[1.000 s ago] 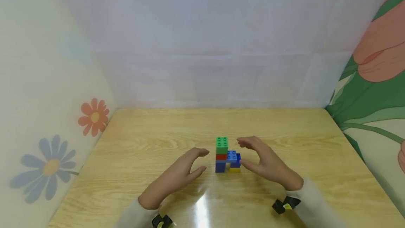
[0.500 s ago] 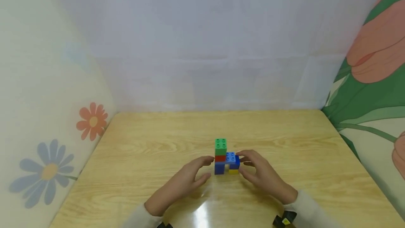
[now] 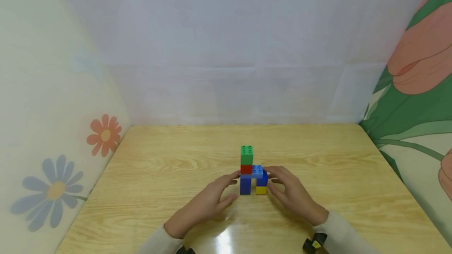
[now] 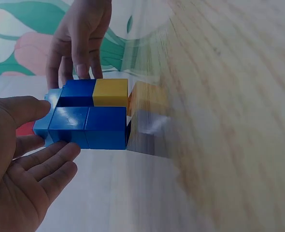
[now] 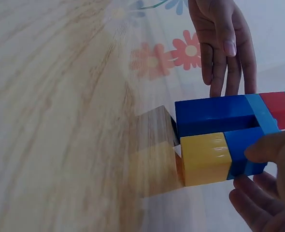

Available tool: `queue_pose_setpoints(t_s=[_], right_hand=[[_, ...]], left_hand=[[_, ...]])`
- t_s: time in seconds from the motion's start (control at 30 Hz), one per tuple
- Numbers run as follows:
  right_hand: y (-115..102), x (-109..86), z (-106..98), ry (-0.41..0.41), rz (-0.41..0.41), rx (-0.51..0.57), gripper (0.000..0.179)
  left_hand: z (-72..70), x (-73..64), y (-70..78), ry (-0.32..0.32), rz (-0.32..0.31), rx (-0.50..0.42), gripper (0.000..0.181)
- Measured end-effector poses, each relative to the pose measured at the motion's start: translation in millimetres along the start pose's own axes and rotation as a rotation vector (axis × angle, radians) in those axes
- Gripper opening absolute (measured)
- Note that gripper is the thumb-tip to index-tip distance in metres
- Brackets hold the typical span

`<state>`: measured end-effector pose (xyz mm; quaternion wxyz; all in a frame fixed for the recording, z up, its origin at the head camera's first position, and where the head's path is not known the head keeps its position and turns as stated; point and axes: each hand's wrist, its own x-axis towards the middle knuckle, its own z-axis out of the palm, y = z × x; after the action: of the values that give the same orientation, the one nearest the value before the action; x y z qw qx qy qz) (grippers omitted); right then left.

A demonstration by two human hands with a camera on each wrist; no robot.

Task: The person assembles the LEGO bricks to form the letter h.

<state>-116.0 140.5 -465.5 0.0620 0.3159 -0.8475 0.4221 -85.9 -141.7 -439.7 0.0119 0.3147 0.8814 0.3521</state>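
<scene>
In the head view, a joined toy building brick structure stands mid-table. Its left tower has a green brick (image 3: 246, 156) over a red brick (image 3: 246, 169) and blue bricks (image 3: 245, 185). A light blue brick (image 3: 257, 171) bridges to a short right leg, blue over a yellow brick (image 3: 261, 190). My left hand (image 3: 213, 197) pinches the tower side near the light blue brick (image 4: 45, 126). On the other side, my right hand (image 3: 294, 194) grips the right leg, thumb on its blue brick (image 5: 235, 145). Behind the thumb, part of that brick is hidden.
Around the bricks spreads a glossy wooden table (image 3: 169, 148) that mirrors them. A white cloth backdrop (image 3: 226, 50) hangs along the far edge. Flower-printed walls flank the table, with a red flower (image 3: 105, 135) on the left.
Both hands have closed in on the bricks from either side. The structure's top has risen in the head view and more of its front shows, as if tipped back.
</scene>
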Motion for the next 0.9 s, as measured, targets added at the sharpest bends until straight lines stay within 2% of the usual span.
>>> queue_pose_setpoints(t_s=[0.13, 0.3, 0.47, 0.67, 0.77, 0.9], right_hand=[[2.5, 6.0, 3.3, -0.001, -0.006, -0.004, 0.064], [4.5, 18.5, 6.6, -0.028, 0.02, -0.042, 0.066], [9.6, 32.5, 5.4, -0.08, 0.087, -0.048, 0.066], [21.3, 48.0, 5.0, -0.134, 0.119, -0.005, 0.065], [24.9, 53.4, 6.0, -0.161, 0.129, 0.011, 0.063], [27.8, 58.3, 7.2, -0.202, 0.124, 0.0, 0.06]], left_hand=[[0.0, 5.8, -4.1, 0.013, 0.024, 0.025, 0.068], [-3.2, 16.1, -10.3, -0.024, -0.006, 0.026, 0.076], [-4.1, 31.7, -17.2, -0.059, -0.067, 0.012, 0.077], [-2.0, 50.7, -25.9, -0.058, -0.156, -0.025, 0.079], [-1.0, 56.4, -31.2, -0.056, -0.19, -0.066, 0.078], [-0.5, 60.2, -37.3, -0.048, -0.199, -0.079, 0.075]])
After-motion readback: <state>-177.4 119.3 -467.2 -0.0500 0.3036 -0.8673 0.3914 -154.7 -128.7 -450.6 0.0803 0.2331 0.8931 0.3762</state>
